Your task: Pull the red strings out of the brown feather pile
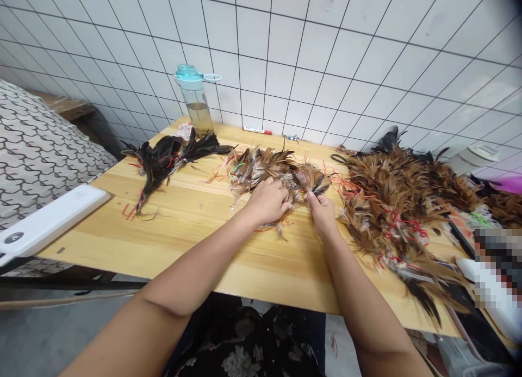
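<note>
My left hand (269, 201) lies on the front of a loose pile of brown feathers (265, 165) at the middle of the table. Its fingers are curled down into the feathers, and the fingertips are partly hidden. Just to the right, my right hand (323, 211) pinches the lower end of a small feather bundle (312, 177) between thumb and fingers. Brown and dark tips of this bundle fan up and away from the hand. Red threads and one green thread lie among the feathers.
Black feathers (157, 162) lie on the left, below a water bottle (198, 102). A large heap of brown feather bundles (391, 186) with red ties covers the right side. A red-capped marker (256, 130) rests by the tiled wall. At the left edge is a white device (53, 219).
</note>
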The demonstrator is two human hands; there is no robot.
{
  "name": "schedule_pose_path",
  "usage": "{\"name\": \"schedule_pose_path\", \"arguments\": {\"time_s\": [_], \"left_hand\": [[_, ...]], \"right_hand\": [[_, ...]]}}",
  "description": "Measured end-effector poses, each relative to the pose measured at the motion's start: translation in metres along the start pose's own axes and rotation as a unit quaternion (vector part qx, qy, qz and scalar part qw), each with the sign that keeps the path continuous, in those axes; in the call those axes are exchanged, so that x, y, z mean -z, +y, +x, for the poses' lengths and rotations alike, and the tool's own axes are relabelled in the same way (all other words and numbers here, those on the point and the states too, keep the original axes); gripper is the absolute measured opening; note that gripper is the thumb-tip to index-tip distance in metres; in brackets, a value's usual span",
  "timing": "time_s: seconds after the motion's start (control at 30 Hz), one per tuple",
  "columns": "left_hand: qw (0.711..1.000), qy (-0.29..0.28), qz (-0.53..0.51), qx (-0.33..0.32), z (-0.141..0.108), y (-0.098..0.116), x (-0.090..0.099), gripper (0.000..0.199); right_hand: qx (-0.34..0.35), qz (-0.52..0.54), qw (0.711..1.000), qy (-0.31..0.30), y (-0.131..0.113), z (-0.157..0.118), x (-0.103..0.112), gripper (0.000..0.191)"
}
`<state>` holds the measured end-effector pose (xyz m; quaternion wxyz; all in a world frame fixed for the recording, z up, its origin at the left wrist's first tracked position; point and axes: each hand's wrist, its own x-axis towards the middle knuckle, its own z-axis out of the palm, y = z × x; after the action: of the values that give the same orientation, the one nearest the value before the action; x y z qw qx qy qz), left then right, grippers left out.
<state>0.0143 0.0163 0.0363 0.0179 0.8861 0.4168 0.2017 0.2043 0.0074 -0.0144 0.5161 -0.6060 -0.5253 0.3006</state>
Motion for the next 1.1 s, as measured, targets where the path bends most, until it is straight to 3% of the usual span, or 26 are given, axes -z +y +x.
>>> {"name": "schedule_pose_path", "arguments": {"time_s": [0.2, 0.33, 0.5, 0.6, 0.73, 0.83, 0.93, 1.1], "left_hand": [[0.998, -0.006, 0.020, 0.052, -0.001, 0.006, -0.014, 0.030], [0.998, 0.010, 0.024, 0.063, -0.001, 0.010, -0.024, 0.019], [0.989, 0.060, -0.101, 0.091, 0.004, 0.005, -0.026, 0.013], [0.952, 0.072, -0.268, 0.126, 0.009, 0.001, -0.020, 0.005], [0.848, 0.062, -0.492, 0.187, 0.012, 0.002, -0.017, 0.008], [0.788, 0.060, -0.582, 0.189, 0.012, 0.003, -0.019, 0.014], [0.772, 0.046, -0.606, 0.186, 0.012, 0.003, -0.019, 0.014], [0.777, 0.039, -0.601, 0.181, 0.011, 0.005, -0.017, 0.010]], "right_hand": [[-0.011, 0.017, 1.000, 0.011, -0.001, -0.004, -0.008, 0.040], [0.020, -0.014, 1.000, -0.003, 0.000, -0.007, -0.011, 0.035], [0.022, -0.021, 1.000, -0.004, 0.002, -0.006, -0.011, 0.034], [0.007, -0.004, 1.000, 0.000, 0.004, -0.005, -0.011, 0.035], [-0.014, 0.049, 0.999, -0.018, 0.005, -0.005, -0.014, 0.037], [-0.032, 0.099, 0.994, -0.036, 0.005, -0.007, -0.017, 0.039], [-0.051, 0.139, 0.988, -0.053, 0.002, -0.009, -0.019, 0.039], [-0.043, 0.160, 0.981, -0.100, -0.008, -0.013, -0.020, 0.036]]}}
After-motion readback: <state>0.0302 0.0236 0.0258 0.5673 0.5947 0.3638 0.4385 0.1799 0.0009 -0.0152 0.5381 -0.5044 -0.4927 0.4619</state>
